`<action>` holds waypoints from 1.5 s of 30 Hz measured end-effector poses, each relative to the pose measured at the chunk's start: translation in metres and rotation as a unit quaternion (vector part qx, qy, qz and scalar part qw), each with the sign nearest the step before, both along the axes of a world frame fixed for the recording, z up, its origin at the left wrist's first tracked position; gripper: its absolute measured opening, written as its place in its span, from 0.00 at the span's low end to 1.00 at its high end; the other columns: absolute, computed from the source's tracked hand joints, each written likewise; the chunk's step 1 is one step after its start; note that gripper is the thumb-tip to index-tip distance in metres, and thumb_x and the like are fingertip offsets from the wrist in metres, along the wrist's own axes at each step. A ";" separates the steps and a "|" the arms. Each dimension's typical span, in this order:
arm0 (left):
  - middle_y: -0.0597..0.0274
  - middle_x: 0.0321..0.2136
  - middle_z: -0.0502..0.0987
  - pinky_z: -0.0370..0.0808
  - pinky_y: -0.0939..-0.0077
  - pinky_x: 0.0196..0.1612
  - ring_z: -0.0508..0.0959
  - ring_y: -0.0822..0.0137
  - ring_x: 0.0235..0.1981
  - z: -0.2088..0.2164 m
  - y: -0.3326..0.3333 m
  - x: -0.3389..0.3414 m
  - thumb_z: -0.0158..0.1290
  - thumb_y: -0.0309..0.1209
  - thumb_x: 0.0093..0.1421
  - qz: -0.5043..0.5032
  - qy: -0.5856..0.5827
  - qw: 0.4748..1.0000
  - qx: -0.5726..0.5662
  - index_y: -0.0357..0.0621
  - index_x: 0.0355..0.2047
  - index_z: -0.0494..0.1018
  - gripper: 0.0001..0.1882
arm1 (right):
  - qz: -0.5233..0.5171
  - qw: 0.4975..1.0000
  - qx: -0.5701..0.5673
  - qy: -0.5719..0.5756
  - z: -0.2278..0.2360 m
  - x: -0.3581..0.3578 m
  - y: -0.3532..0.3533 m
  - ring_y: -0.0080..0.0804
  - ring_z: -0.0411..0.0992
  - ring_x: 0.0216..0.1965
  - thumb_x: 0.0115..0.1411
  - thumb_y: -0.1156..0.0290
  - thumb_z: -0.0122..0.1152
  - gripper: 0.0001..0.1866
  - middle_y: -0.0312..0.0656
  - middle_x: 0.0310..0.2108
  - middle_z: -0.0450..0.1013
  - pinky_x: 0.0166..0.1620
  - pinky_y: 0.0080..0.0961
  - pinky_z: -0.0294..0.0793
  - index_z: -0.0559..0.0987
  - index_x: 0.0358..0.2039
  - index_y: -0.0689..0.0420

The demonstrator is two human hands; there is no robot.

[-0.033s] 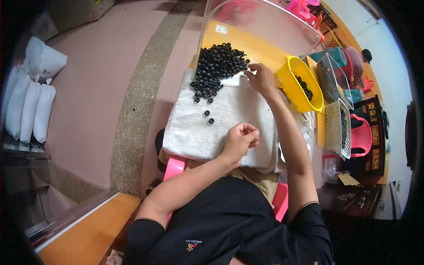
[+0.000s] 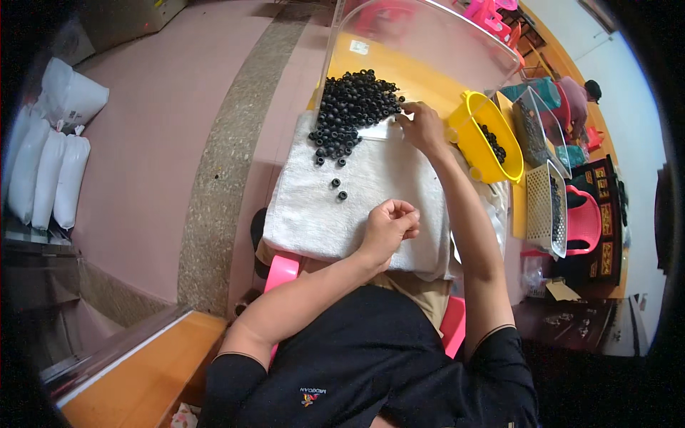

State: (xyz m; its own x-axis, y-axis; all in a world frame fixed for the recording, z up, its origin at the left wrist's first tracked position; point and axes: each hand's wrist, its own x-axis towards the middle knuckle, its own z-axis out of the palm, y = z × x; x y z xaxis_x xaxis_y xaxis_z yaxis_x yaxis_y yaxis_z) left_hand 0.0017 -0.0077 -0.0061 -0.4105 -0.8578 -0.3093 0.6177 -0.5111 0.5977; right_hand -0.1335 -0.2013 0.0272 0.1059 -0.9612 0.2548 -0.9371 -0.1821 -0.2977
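A heap of small black round parts with holes (image 2: 360, 100) spreads over the far end of the white cloth (image 2: 307, 221). A few loose ones, such as one black part (image 2: 342, 195), lie nearer to me. My right hand (image 2: 424, 128) reaches to the heap's right edge, its thumb and forefinger slightly apart beside the outermost parts. Closer to my body, my left hand (image 2: 391, 228) hovers over the cloth with fingers curled and pressed together; whatever is inside them, if anything, is hidden.
A yellow tub (image 2: 467, 132) holding black parts stands right of my right forearm. Beyond it are a clear bin (image 2: 531, 128) and a white perforated basket (image 2: 540, 207). A clear plastic wall (image 2: 428, 36) rises behind the heap. White sacks (image 2: 71, 182) stand far left. Another person (image 2: 576, 103) sits far right.
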 end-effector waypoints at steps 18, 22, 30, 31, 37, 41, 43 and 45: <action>0.65 0.29 0.76 0.75 0.81 0.36 0.75 0.75 0.28 -0.005 -0.009 0.002 0.57 0.27 0.59 0.019 0.016 1.000 0.016 0.42 0.35 0.71 0.07 | 0.037 0.966 -0.049 -0.251 -0.017 -0.023 0.013 0.27 0.74 0.30 0.62 0.70 0.58 0.11 0.43 0.32 0.77 0.36 0.23 0.73 0.80 0.42 0.61; 0.65 0.30 0.76 0.76 0.79 0.36 0.76 0.75 0.29 0.005 -0.009 0.007 0.56 0.29 0.61 0.033 0.047 0.998 0.025 0.43 0.36 0.71 0.06 | 0.087 0.924 0.078 -0.365 0.018 -0.015 0.083 0.22 0.73 0.31 0.66 0.69 0.55 0.14 0.37 0.30 0.73 0.37 0.19 0.74 0.77 0.45 0.65; 0.63 0.35 0.77 0.76 0.77 0.42 0.77 0.72 0.35 0.009 -0.013 0.012 0.55 0.34 0.63 -0.004 0.152 0.988 0.032 0.44 0.40 0.71 0.10 | 0.127 0.886 0.107 -0.434 0.014 -0.003 0.183 0.29 0.69 0.44 0.65 0.73 0.54 0.10 0.44 0.41 0.71 0.49 0.23 0.67 0.77 0.42 0.66; 0.62 0.35 0.77 0.76 0.74 0.45 0.77 0.71 0.37 0.010 -0.013 0.011 0.55 0.33 0.63 -0.017 0.154 0.988 0.018 0.44 0.40 0.70 0.10 | 0.122 0.895 0.087 -0.419 0.012 -0.003 0.189 0.29 0.69 0.44 0.65 0.73 0.54 0.11 0.43 0.42 0.71 0.49 0.23 0.67 0.78 0.43 0.65; 0.62 0.35 0.77 0.77 0.75 0.46 0.78 0.71 0.37 0.010 -0.007 0.008 0.58 0.31 0.61 -0.035 0.139 0.990 0.001 0.43 0.40 0.69 0.11 | 0.122 0.881 0.043 -0.454 0.004 -0.006 0.210 0.28 0.69 0.45 0.64 0.77 0.55 0.11 0.44 0.44 0.70 0.48 0.22 0.69 0.77 0.46 0.62; 0.61 0.35 0.76 0.78 0.73 0.44 0.78 0.71 0.36 0.011 -0.005 0.006 0.57 0.29 0.61 -0.046 0.129 0.990 -0.024 0.42 0.40 0.69 0.11 | 0.106 0.885 0.044 -0.452 0.005 -0.011 0.218 0.26 0.70 0.43 0.59 0.83 0.58 0.17 0.43 0.44 0.70 0.43 0.18 0.71 0.76 0.49 0.60; 0.63 0.33 0.77 0.78 0.78 0.40 0.79 0.74 0.33 0.013 -0.002 0.005 0.56 0.28 0.62 -0.043 0.122 0.991 -0.014 0.42 0.37 0.71 0.06 | 0.105 0.885 0.039 -0.452 0.006 -0.011 0.222 0.25 0.70 0.41 0.58 0.85 0.59 0.15 0.42 0.43 0.70 0.42 0.17 0.71 0.77 0.46 0.62; 0.63 0.32 0.77 0.78 0.77 0.40 0.78 0.74 0.33 0.015 0.000 0.005 0.56 0.28 0.62 -0.054 0.117 0.992 -0.010 0.42 0.37 0.71 0.07 | 0.091 0.889 0.041 -0.446 0.006 -0.013 0.225 0.24 0.70 0.41 0.56 0.86 0.60 0.14 0.42 0.42 0.70 0.42 0.17 0.71 0.77 0.44 0.63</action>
State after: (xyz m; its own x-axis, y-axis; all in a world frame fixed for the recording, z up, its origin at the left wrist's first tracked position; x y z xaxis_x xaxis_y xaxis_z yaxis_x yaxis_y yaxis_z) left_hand 0.0063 -0.0079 0.0091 -0.5586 -0.8100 -0.1784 0.6832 -0.5713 0.4548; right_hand -0.1464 0.0239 0.0330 0.0520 -0.9680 0.2454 -0.2778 -0.2500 -0.9275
